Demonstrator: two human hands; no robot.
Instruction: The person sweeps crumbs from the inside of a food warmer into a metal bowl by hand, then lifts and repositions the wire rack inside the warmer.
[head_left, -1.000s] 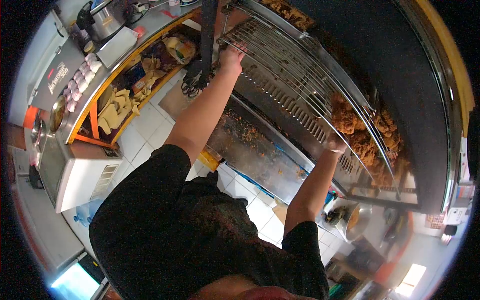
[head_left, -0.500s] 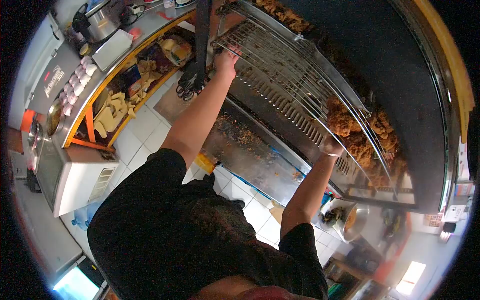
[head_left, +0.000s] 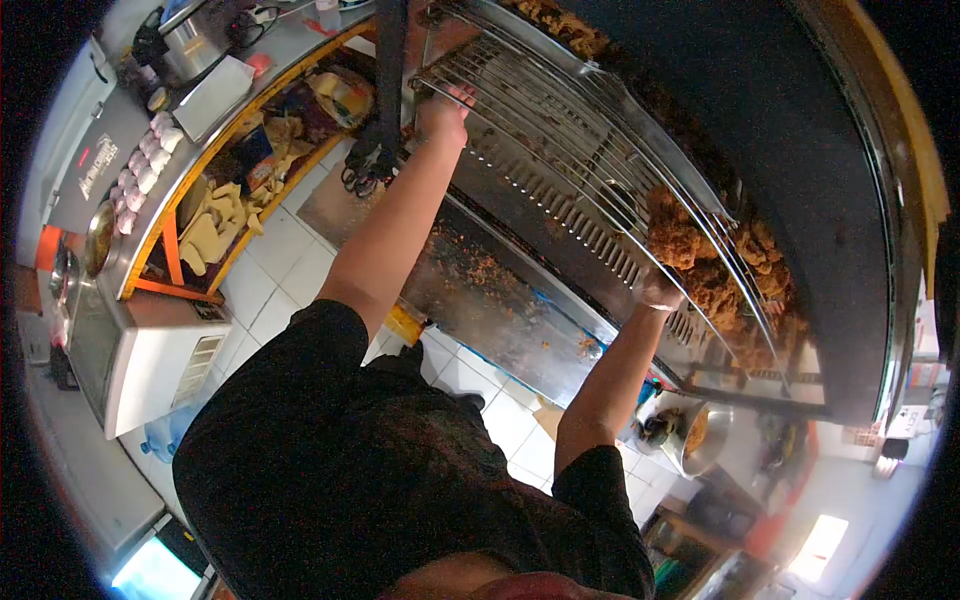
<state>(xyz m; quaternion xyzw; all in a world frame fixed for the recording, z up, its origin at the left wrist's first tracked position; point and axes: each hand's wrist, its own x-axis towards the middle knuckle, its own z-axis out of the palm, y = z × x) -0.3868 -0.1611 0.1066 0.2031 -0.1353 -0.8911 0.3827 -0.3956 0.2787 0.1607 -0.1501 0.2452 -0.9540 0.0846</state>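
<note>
A wire rack (head_left: 545, 110) slants across the upper middle of the view inside a display cabinet. My left hand (head_left: 443, 118) is closed around its left end, with the fingertips showing over the edge bar. At the right end, my right hand (head_left: 658, 290) grips the rack's front edge; its fingers are partly hidden by the bars and the food. Beside that hand, brown fried chicken pieces (head_left: 675, 230) are heaped on the rack. Below the rack lies a slotted metal panel (head_left: 560, 205). More fried chicken (head_left: 560, 25) shows along the cabinet's far side.
A metal ledge (head_left: 480, 280) scattered with crumbs runs before the cabinet. To the left, a counter holds a pot (head_left: 195, 45) and several wrapped bundles (head_left: 148, 165), above a shelf of yellowish pieces (head_left: 215, 225). Scissors (head_left: 362, 175) hang near the dark post (head_left: 392, 80). A metal bowl (head_left: 705, 440) stands at right.
The view has shifted slightly, so the surroundings sit a little further left. Both hands remain on the wire rack, with no clear movement of it.
</note>
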